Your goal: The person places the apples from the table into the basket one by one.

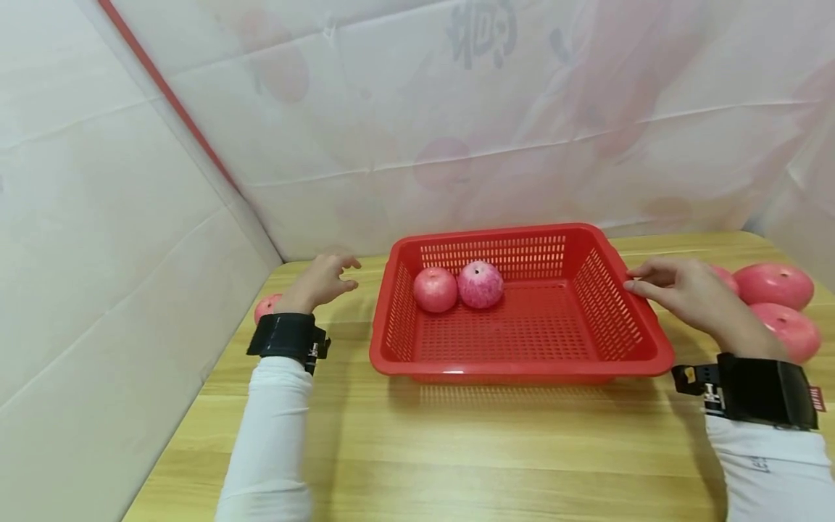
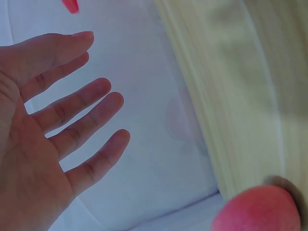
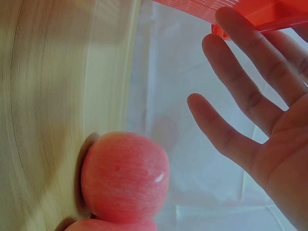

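A red plastic basket (image 1: pixel 522 368) stands on the wooden table. Two round fruits lie in its left part: a pink-red apple (image 1: pixel 435 290) and a streaked magenta one (image 1: pixel 480 285). To the left of the basket, apart from it, my left hand (image 1: pixel 321 281) hovers with loosely spread fingers and an empty palm, as the left wrist view confirms. Another apple (image 2: pixel 257 211) sits on the table beside that hand. At the basket's right rim my right hand (image 1: pixel 685 293) pinches the edge with thumb and index finger; its other fingers (image 3: pixel 216 127) stand extended.
Several pink-red apples (image 1: pixel 774 285) cluster on the table at the far right, beside the right wrist. Pale printed cloth walls (image 1: pixel 391 145) rise behind the table (image 1: pixel 489 457) and at both sides.
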Tool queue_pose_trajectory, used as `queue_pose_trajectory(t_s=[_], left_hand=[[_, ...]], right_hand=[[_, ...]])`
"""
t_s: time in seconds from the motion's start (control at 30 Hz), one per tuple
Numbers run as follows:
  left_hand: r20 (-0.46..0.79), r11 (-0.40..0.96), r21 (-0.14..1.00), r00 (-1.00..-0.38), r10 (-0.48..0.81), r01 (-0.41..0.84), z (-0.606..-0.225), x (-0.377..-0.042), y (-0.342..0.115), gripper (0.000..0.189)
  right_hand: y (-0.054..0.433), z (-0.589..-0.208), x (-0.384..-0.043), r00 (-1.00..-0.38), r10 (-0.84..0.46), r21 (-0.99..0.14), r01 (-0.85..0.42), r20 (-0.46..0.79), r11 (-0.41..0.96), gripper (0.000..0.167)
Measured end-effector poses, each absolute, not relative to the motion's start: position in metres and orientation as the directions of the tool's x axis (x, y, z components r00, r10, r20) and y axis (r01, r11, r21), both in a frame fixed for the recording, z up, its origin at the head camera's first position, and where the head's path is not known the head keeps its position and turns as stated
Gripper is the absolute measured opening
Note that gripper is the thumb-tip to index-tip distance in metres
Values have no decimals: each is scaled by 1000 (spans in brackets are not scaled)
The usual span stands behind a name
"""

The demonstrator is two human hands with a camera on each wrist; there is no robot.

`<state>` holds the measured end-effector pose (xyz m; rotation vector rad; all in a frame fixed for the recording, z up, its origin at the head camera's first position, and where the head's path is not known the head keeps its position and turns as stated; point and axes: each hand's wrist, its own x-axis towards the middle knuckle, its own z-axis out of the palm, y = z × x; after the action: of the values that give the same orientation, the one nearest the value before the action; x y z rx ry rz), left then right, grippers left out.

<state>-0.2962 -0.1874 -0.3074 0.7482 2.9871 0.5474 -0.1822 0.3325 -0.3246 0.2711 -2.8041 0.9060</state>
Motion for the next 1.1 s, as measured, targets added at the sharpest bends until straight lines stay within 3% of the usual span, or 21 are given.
queue_pose_trajectory(t_s=[0.37,0.63,1.1], left_hand=[[50,838,357,-905,423,412,-315,-294,-213,35],[37,880,306,-928,371,364,-326,-287,-232,36],[29,949,260,-984,177,178,-338,-281,-248,47]], right_hand=[[334,-322,-182,-967,-109,-551,-222,229,805,22],[331,-325,-180,-959,-129,-569,-255,253,782,18],[331,-325,-179,-959,-126,-571,-253,254,781,22]])
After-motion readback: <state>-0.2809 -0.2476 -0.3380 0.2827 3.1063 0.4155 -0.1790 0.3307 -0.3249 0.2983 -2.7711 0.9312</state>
